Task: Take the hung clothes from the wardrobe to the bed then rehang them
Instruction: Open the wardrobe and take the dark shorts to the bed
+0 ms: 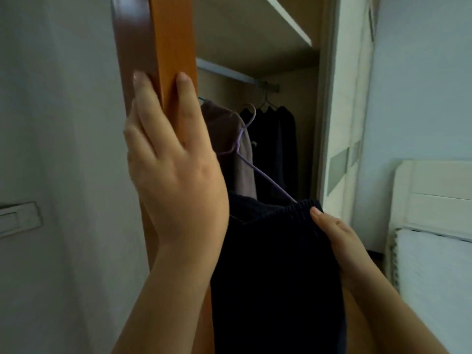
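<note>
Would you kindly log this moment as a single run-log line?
left hand rests on wardrobe door edge | right hand grips dark knit garment on purple hanger | not yet on rail

— Any writing on your feed?
— None I can read. I find no label on the dark garment (275, 264), no print on the hanger (245, 139) or the wardrobe door (168, 47).
— Numbers, logos?
— Only a pale speck on the hung clothes (275, 149), too small to tell.

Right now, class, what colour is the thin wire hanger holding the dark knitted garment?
Lilac: the thin wire hanger shows best in the head view.
</note>
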`<state>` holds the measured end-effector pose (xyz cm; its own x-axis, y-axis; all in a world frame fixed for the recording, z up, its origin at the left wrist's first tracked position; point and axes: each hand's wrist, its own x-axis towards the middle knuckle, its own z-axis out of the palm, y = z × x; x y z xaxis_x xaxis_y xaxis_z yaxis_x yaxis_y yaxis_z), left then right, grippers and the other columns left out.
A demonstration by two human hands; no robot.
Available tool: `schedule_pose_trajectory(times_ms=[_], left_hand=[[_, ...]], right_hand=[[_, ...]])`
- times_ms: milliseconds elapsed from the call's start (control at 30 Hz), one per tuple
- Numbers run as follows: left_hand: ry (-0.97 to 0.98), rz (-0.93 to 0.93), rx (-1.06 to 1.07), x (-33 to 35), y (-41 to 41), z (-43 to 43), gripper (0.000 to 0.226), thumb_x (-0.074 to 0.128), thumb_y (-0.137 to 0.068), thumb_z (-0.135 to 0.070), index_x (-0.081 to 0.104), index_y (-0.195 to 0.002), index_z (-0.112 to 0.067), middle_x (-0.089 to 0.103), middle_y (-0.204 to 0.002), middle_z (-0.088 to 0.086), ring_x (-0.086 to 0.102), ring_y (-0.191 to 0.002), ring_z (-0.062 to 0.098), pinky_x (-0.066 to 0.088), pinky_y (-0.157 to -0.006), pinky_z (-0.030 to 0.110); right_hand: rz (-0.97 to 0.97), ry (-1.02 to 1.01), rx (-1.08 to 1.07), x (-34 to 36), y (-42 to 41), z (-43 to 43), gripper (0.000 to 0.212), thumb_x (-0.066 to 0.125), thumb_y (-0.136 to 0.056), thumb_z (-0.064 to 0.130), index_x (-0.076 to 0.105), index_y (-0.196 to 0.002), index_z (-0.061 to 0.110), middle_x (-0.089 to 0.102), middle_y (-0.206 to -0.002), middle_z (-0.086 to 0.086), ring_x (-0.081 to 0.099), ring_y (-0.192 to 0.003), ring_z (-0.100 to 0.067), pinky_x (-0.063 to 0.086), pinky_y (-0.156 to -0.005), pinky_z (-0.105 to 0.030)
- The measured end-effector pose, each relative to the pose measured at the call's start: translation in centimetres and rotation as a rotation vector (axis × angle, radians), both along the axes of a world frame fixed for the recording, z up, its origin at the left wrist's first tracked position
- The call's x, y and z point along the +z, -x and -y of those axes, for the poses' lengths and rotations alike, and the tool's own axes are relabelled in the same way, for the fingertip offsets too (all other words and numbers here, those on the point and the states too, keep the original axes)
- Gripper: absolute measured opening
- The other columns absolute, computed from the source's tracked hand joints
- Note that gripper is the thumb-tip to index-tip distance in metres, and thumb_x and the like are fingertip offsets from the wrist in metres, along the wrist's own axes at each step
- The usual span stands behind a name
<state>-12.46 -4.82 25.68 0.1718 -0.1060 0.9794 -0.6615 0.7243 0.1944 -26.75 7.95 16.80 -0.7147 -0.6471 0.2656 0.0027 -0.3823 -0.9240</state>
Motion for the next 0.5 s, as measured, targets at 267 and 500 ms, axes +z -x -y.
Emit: schedule_pose_trajectory(times_ms=[267, 500], left_hand=[[0.046, -0.026, -0.570, -4.1, 0.5, -5.6, 0.027, 0.053, -0.086, -0.014, 0.059, -0.110, -0.003, 0.048, -0.127, 0.027, 0.041, -0.125, 0.042, 0.032, -0.103, 0.044], [-0.265, 0.415, -1.224, -10.2, 1.8, -16.9, 0.041, 0.041, -0.087, -0.028, 0.054, -0.117, -0.003, 0.050, -0.126, 0.019, 0.047, -0.118, 0.034, 0.039, -0.099, 0.044]], right_hand=[[-0.127, -0.075, -0.311, -0.9, -4.6, -15.4, 0.040, 0.075, -0.054, 0.054, 0.073, -0.063, 0.015, 0.068, -0.059, -0.001, 0.066, -0.052, -0.009, 0.049, -0.046, -0.014], [-0.118, -0.252, -0.585, -0.7, -12.5, -31.0, 0.030, 0.055, -0.077, 0.030, 0.074, -0.057, 0.018, 0.068, -0.054, 0.000, 0.065, -0.049, -0.007, 0.050, -0.044, -0.016]])
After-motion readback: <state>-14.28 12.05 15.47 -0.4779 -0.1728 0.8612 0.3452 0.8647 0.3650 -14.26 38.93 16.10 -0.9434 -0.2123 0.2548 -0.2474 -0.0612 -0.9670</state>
